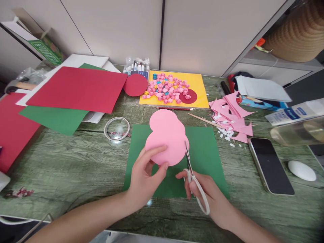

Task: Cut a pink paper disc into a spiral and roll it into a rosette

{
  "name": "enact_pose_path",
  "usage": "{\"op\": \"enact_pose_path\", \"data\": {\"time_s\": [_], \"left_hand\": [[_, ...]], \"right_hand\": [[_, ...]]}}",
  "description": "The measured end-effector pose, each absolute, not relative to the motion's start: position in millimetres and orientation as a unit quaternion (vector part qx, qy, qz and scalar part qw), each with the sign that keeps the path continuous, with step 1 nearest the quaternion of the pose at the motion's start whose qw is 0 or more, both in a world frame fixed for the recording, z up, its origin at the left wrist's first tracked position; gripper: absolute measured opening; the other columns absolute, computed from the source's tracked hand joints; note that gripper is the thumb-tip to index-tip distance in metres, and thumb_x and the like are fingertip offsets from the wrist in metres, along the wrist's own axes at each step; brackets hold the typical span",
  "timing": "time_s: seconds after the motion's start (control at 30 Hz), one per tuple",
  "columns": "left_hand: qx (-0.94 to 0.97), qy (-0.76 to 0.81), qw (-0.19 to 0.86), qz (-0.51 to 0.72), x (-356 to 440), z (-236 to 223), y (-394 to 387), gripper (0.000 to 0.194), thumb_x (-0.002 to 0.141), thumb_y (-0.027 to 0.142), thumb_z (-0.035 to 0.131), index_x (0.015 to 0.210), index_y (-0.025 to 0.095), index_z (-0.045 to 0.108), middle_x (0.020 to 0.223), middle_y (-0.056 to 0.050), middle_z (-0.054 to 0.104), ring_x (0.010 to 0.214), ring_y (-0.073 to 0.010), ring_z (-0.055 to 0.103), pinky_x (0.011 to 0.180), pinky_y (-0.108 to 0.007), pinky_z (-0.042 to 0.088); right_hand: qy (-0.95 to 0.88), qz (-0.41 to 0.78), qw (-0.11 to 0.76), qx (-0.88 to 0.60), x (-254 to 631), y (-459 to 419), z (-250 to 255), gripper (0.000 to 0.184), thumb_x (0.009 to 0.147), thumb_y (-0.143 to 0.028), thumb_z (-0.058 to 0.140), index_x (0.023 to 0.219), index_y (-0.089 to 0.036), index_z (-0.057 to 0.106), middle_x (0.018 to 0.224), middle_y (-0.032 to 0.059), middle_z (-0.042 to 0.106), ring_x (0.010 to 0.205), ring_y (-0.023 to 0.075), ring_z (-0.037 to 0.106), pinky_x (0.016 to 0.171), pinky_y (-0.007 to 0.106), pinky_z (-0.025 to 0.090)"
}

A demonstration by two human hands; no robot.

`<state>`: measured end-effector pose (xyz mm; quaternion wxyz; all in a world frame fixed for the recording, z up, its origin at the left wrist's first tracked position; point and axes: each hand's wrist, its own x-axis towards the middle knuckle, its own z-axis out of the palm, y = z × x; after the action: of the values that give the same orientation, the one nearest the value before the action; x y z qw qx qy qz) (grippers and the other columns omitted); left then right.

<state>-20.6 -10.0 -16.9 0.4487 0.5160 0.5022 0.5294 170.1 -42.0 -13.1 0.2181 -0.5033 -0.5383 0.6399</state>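
A pink paper shape with rounded lobes (pixel 167 138) is pinched at its lower left edge by my left hand (pixel 146 172), thumb below and fingers on and behind it. My right hand (pixel 206 192) has its fingers in the white handles of a pair of scissors (pixel 190 168). The slightly parted blades point up and touch the right edge of the pink paper. Beneath both hands a green paper sheet (pixel 207 158) lies flat on the table.
Behind are a yellow sheet (pixel 197 81) bearing pink paper roses (pixel 167 88), a red circle (pixel 135 85) and a pencil (pixel 174 108). Tape roll (pixel 105 130) and red paper (pixel 78 87) lie left; pink scraps (pixel 233 116), a phone (pixel 270 165) and a mouse (pixel 302 170) right.
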Motion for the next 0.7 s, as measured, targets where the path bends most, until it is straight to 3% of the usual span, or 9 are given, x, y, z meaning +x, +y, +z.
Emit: {"op": "enact_pose_path", "data": {"time_s": [0.47,0.7], "left_hand": [[0.503,0.493,0.466,0.536,-21.0,-17.3,-10.1,0.044,0.076,0.01,0.066,0.112,0.035,0.065,0.112,-0.002,0.059,0.106,-0.0142,0.06,0.085,-0.022,0.054],[0.506,0.506,0.445,0.538,-20.9,-16.0,-7.3,0.038,0.075,0.011,0.066,0.11,0.029,0.066,0.109,-0.004,0.061,0.102,-0.0163,0.061,0.078,-0.023,0.056]], "right_hand": [[-0.534,0.647,0.208,-0.503,167.3,-39.2,-12.1,0.054,0.09,-0.063,0.034,0.098,-0.015,0.057,0.058,-0.0044,0.038,0.055,0.0114,0.039,0.056,0.024,0.041],[-0.537,0.646,0.193,-0.507,167.3,-38.9,-11.7,0.055,0.089,-0.063,0.035,0.1,-0.015,0.058,0.057,-0.0046,0.04,0.054,0.0115,0.042,0.056,0.024,0.042]]}}
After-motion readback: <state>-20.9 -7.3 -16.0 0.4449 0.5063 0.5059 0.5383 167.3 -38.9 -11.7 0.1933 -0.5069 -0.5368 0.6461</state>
